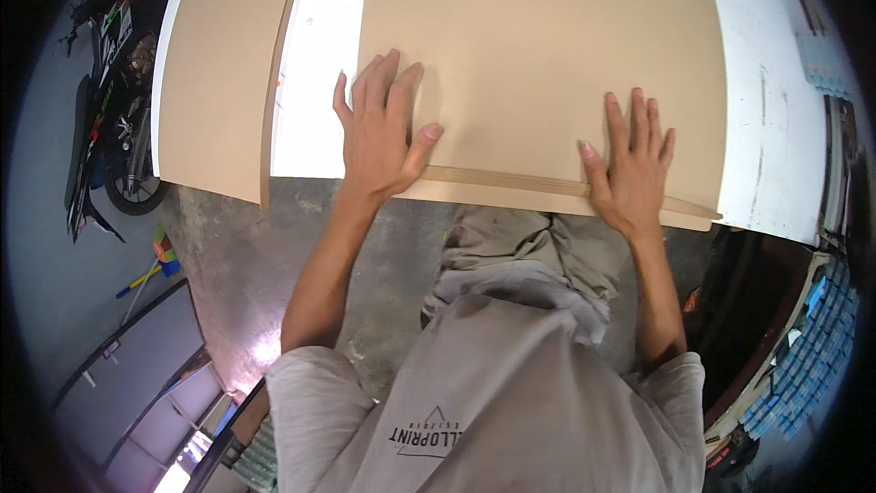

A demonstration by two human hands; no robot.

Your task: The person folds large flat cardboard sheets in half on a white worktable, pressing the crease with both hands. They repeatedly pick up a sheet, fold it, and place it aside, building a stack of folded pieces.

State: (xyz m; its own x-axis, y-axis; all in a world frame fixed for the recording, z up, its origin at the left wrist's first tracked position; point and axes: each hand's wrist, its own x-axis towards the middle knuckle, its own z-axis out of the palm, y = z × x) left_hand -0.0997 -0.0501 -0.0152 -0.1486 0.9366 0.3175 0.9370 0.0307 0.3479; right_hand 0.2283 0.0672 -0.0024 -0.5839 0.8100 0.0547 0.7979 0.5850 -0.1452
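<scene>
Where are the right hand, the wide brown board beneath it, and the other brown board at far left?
Right hand (pixel 632 175): head view, on the back of the hand.
Wide brown board (pixel 543 59): head view, on its bare top face.
Other brown board (pixel 226 64): head view, mid top face.

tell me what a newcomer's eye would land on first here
The large brown board on the white table would likely catch the eye first, with the left hand over its near left corner and the right hand toward its near right. Next might come the motorcycle at the upper left, beyond a second brown board.
</scene>
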